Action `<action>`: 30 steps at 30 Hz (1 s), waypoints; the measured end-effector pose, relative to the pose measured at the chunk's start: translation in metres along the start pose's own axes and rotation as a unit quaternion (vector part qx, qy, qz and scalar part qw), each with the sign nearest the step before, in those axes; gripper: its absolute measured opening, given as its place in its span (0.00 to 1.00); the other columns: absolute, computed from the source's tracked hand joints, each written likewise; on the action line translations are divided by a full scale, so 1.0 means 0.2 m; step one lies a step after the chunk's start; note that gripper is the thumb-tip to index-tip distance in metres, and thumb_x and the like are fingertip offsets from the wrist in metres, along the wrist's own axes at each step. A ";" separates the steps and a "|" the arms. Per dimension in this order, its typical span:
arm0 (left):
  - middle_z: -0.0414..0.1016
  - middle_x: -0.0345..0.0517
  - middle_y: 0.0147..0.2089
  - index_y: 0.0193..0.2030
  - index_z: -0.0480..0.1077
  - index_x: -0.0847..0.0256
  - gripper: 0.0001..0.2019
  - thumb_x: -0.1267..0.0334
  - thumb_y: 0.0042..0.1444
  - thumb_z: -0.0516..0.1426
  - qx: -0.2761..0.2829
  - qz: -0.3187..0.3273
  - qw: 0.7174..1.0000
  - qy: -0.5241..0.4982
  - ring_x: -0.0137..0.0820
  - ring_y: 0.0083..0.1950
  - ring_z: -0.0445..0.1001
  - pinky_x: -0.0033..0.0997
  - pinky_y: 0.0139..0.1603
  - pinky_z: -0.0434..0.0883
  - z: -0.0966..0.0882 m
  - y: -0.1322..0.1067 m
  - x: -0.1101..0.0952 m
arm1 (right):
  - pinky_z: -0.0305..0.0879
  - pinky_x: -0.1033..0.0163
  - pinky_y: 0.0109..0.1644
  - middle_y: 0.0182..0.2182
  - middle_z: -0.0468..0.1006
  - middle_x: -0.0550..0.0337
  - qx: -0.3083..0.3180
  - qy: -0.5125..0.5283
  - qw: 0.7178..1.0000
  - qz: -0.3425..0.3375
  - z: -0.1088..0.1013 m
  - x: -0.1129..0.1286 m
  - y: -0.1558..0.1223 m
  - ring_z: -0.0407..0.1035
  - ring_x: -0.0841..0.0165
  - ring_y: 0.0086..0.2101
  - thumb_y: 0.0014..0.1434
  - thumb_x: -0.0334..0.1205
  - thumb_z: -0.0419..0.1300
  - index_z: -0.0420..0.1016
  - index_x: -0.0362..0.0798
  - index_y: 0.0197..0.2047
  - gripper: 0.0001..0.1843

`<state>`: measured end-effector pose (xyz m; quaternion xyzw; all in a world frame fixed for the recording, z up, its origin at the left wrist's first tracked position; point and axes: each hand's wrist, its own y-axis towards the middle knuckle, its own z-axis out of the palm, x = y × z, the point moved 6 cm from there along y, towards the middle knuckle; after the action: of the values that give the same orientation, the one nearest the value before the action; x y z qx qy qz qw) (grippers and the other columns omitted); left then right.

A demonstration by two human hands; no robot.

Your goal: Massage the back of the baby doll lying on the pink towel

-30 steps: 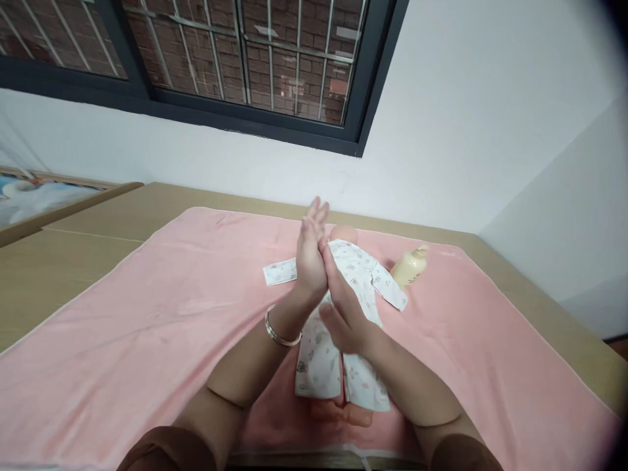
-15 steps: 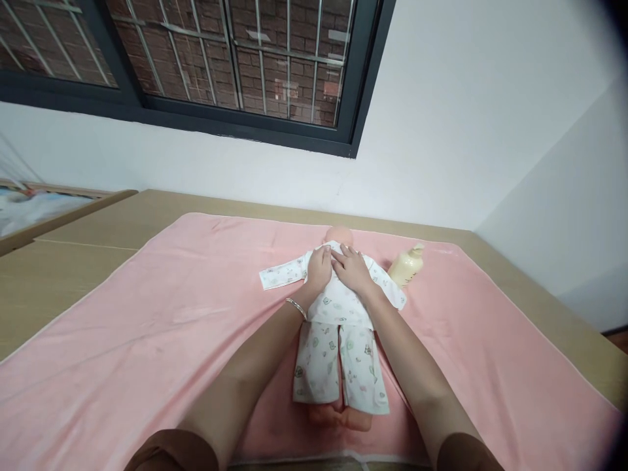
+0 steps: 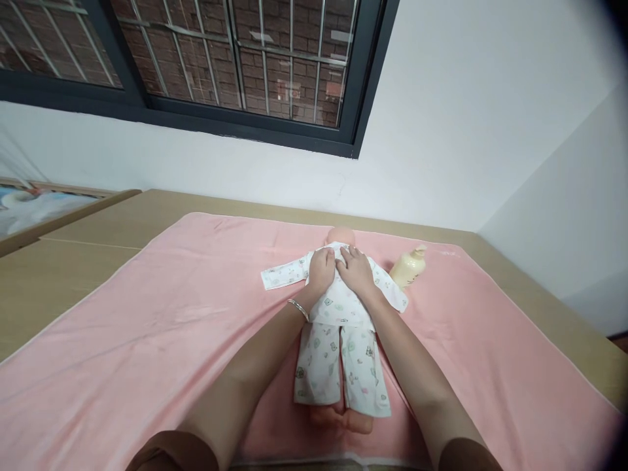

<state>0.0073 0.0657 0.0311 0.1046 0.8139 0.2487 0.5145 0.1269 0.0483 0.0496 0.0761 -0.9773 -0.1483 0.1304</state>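
A baby doll [image 3: 341, 314] in a white patterned top and trousers lies stretched out on a pink blanket [image 3: 206, 307], its head at the far end and its bare feet toward me. My left hand [image 3: 322, 269] rests flat on the upper part of the top, left of the middle, with a bracelet at the wrist. Beside it, my right hand [image 3: 355, 269] lies flat on the right side, fingers a little spread. Both hands press on the cloth and grip nothing. The doll's sleeves reach out to either side.
A cream pump bottle [image 3: 409, 267] stands tilted in view right of the doll, close to its sleeve. The blanket covers a wooden surface [image 3: 98, 239] that meets a white wall [image 3: 422, 163]. Above is a dark-framed window [image 3: 245, 127] with bars.
My right hand has shifted slightly, and its fingers now sit a little farther from my left hand. The doll and bottle stay in place; the view moves very slightly.
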 end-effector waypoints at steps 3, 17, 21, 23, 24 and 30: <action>0.78 0.50 0.49 0.45 0.73 0.60 0.12 0.62 0.66 0.49 0.003 -0.029 0.999 -0.013 0.36 0.53 0.73 0.38 0.59 0.68 0.01 0.01 0.03 | 0.44 0.39 0.69 0.72 0.47 0.44 0.071 -0.043 0.997 -0.010 0.01 0.06 -0.04 0.44 0.46 0.69 0.69 0.47 0.45 0.52 0.46 0.72 0.32; 0.77 0.54 0.54 0.51 0.73 0.63 0.14 0.64 0.64 0.50 0.023 -0.011 0.998 0.055 0.40 0.59 0.71 0.43 0.64 0.65 0.02 0.01 0.01 | 0.44 0.47 0.70 0.69 0.55 0.37 0.066 -0.034 0.995 0.062 -0.02 -0.03 0.00 0.48 0.50 0.68 0.70 0.49 0.42 0.52 0.38 0.71 0.33; 0.77 0.51 0.54 0.49 0.74 0.61 0.13 0.66 0.62 0.52 0.049 -0.077 0.996 0.002 0.38 0.58 0.73 0.40 0.63 0.66 0.01 0.06 0.05 | 0.41 0.43 0.70 0.71 0.50 0.42 0.062 -0.067 0.996 0.024 0.00 0.10 -0.05 0.44 0.48 0.69 0.69 0.49 0.44 0.51 0.43 0.72 0.33; 0.78 0.50 0.54 0.48 0.74 0.59 0.12 0.66 0.60 0.54 0.064 -0.102 0.993 -0.014 0.38 0.57 0.74 0.39 0.62 0.67 0.00 0.08 0.07 | 0.40 0.41 0.70 0.73 0.45 0.46 0.087 -0.073 0.993 0.010 0.00 0.13 -0.07 0.40 0.47 0.70 0.69 0.49 0.43 0.48 0.45 0.73 0.33; 0.78 0.49 0.54 0.48 0.74 0.59 0.12 0.66 0.60 0.54 0.067 -0.105 0.992 -0.013 0.37 0.57 0.74 0.39 0.62 0.67 0.00 0.08 0.07 | 0.39 0.40 0.70 0.73 0.43 0.47 0.102 -0.073 0.992 0.002 -0.01 0.13 -0.08 0.38 0.47 0.70 0.69 0.49 0.44 0.47 0.47 0.73 0.33; 0.78 0.53 0.54 0.49 0.74 0.62 0.14 0.64 0.63 0.50 0.059 -0.073 0.994 0.053 0.39 0.57 0.73 0.41 0.63 0.66 0.01 0.08 0.06 | 0.47 0.47 0.69 0.73 0.46 0.50 0.176 0.015 0.984 -0.028 -0.05 0.03 -0.05 0.42 0.50 0.70 0.67 0.51 0.49 0.50 0.50 0.73 0.34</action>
<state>0.0021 0.0847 0.0291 0.0623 0.8589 0.1670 0.4802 0.1248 0.0348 0.0569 0.1272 -0.9837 0.0235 0.1252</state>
